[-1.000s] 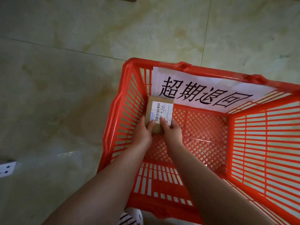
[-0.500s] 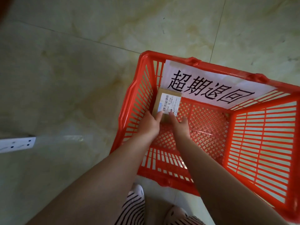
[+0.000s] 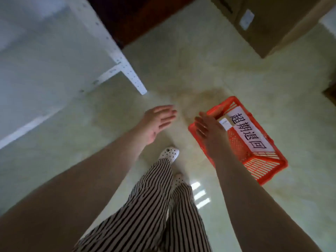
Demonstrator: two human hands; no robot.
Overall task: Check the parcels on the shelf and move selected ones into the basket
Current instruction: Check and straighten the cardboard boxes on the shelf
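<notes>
A red plastic basket (image 3: 263, 168) with a white paper sign in black characters stands on the floor at the right. A small brown parcel (image 3: 226, 123) with a white barcode label lies inside it, at the corner nearest my hands. My right hand (image 3: 209, 130) hovers above the basket's near rim, fingers apart and holding nothing. My left hand (image 3: 158, 120) is held out over bare floor to the left of the basket, palm up, fingers spread and empty. The view is motion-blurred.
A white metal shelf frame (image 3: 127, 70) with perforated uprights stands at the upper left. A large cardboard box (image 3: 269, 24) sits at the upper right. My legs in striped trousers and white clogs (image 3: 170, 153) stand on the glossy tiled floor below.
Both hands have let go of the parcel and lifted out of the basket. The camera has risen and swung left, bringing the shelf frame and my legs into view.
</notes>
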